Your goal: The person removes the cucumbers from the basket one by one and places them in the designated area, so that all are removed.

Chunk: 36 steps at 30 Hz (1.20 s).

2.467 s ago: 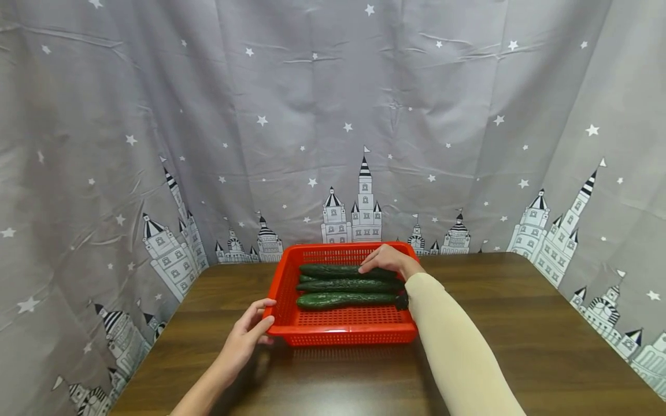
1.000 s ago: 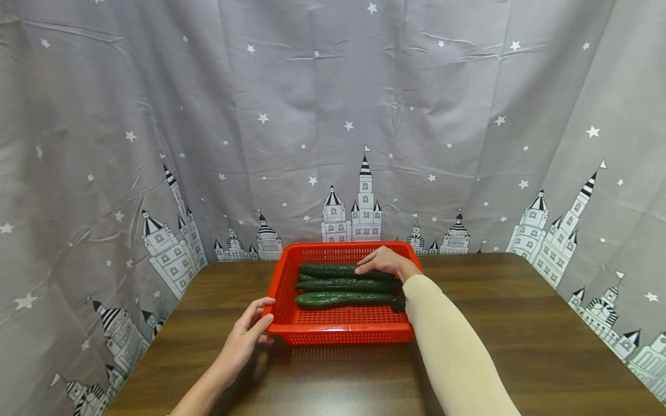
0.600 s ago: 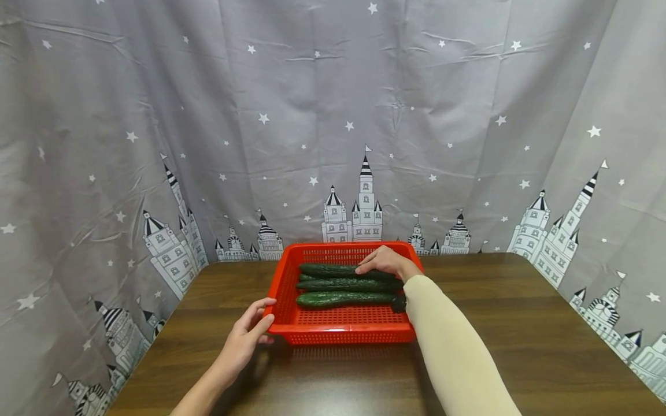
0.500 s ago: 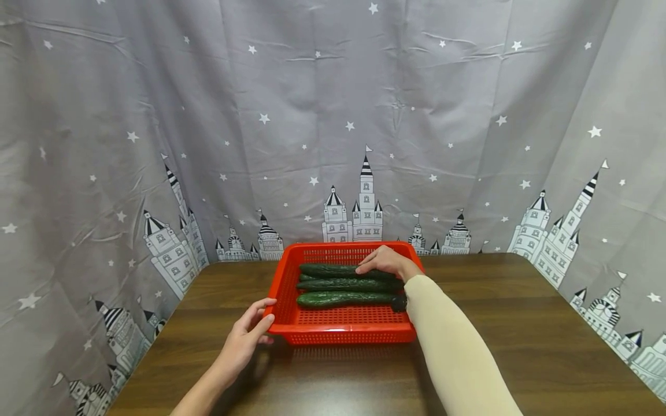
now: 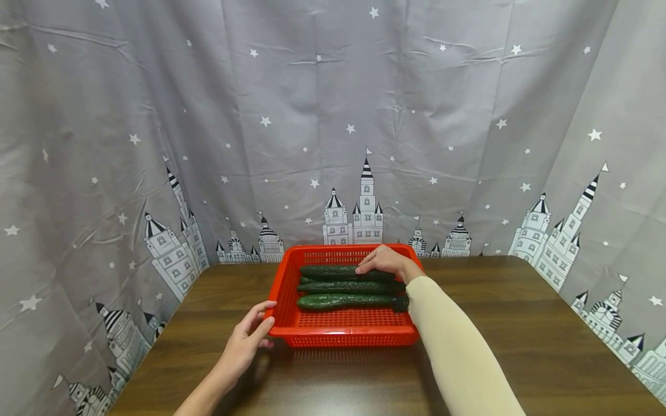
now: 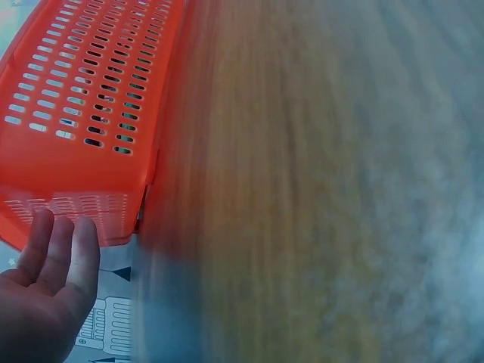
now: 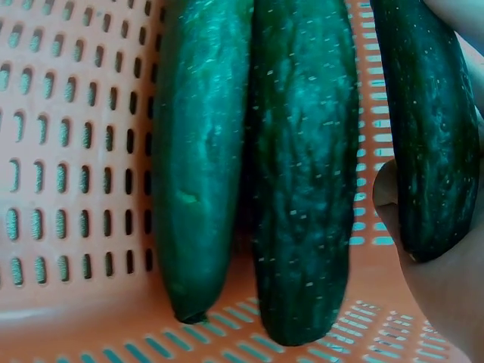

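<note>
A red plastic basket (image 5: 348, 330) with slotted walls stands on the table, holding several dark green cucumbers laid side by side. My left hand (image 5: 245, 335) holds the basket's left front corner, thumb at the rim and other fingers lower; in the left wrist view its fingers (image 6: 85, 246) reach against the end wall. Over the far cucumber (image 5: 328, 271) is my right hand (image 5: 385, 260), gripping it near its right part. The right wrist view shows that grip, with the front cucumber (image 7: 203, 151) and middle cucumber (image 7: 306, 166) beside it. Another cucumber is mostly hidden between the far and middle ones.
The brown wooden table (image 5: 494, 323) extends on both sides and in front of the basket. Behind it hangs a grey curtain (image 5: 333, 104) with stars and castles. A small dark object (image 5: 399, 304) shows by the right sleeve's cuff.
Both hands keep their places on the basket and the far cucumber. Only the head view has shifted very slightly.
</note>
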### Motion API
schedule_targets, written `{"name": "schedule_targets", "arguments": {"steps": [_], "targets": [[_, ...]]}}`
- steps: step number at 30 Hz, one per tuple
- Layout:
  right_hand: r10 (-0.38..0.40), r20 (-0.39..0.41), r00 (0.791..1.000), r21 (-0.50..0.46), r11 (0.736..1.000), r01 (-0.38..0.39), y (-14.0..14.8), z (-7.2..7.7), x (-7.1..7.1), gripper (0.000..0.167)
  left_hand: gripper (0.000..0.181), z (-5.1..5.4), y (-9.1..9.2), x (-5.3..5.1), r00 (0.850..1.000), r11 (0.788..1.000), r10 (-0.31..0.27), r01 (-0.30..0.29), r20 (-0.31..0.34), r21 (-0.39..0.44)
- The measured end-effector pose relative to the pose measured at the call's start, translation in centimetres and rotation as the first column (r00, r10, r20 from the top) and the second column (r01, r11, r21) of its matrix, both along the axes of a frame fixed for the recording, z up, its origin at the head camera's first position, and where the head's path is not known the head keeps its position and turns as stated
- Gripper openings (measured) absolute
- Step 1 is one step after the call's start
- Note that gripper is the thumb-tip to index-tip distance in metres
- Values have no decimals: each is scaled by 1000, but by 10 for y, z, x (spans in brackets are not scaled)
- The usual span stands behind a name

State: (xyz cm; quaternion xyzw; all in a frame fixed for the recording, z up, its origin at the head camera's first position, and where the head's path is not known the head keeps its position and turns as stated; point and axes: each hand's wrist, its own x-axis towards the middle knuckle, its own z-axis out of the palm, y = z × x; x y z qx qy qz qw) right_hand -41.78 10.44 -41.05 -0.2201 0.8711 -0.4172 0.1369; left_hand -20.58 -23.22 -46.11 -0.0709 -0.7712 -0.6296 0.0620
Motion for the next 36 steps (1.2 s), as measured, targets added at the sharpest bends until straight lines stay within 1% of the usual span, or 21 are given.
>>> {"name": "schedule_targets", "arguments": {"steps": [7,17,24,30,36], "targets": [[9,-29,1000,7,1000,-9,0,8,-1,26,39,-1,1,2,1000,1000,6,-6,13,-5],[-2,-31,1000,-24,1000,2,8,15,-3,27,38,0,2,3,1000,1000,14,-14,17,-13],[-13,-57,998,-32,999,11,16,30,0,28,38,1,3,2,1000,1000,16,-15,12,-24],[-31,-54,998,-19,999,30,27,46,1,28,38,3,3,2,1000,999,20,-20,14,-26],[-42,-94,995,-16,999,41,41,55,2,29,38,3,2,1,1000,999,28,-27,11,-30]]}}
